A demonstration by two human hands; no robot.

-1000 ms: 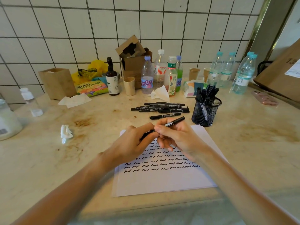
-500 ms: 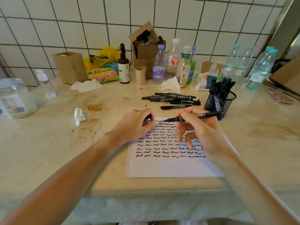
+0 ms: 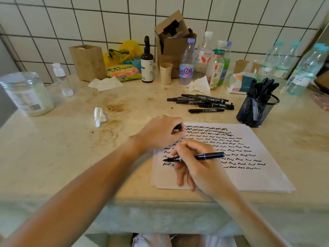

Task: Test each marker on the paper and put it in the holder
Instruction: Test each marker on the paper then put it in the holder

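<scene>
Few labels on the worktop (image 3: 53, 157) are readable to us.

We read "TISSUE", partly cut off, on the tissue pack (image 3: 239, 84). We make out "東方" on the green-labelled tea bottle (image 3: 217, 68), and letters like "anten" on the blue-labelled bottle (image 3: 186, 68). We see a barcode on the clear jar (image 3: 26, 94); the snack bag (image 3: 123, 73) carries Chinese characters, and the print on the loose markers (image 3: 201, 103) is too small for us.

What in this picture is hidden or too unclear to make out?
Head view, the only one:
- The cap in the left hand: curled fingers cover most of it.
- Squiggles on the paper beneath both hands: covered.
- How many markers the mesh holder contains: they overlap.
- Print on the loose markers: too small.
- The pinkish thing at the right edge: cut off.
</scene>
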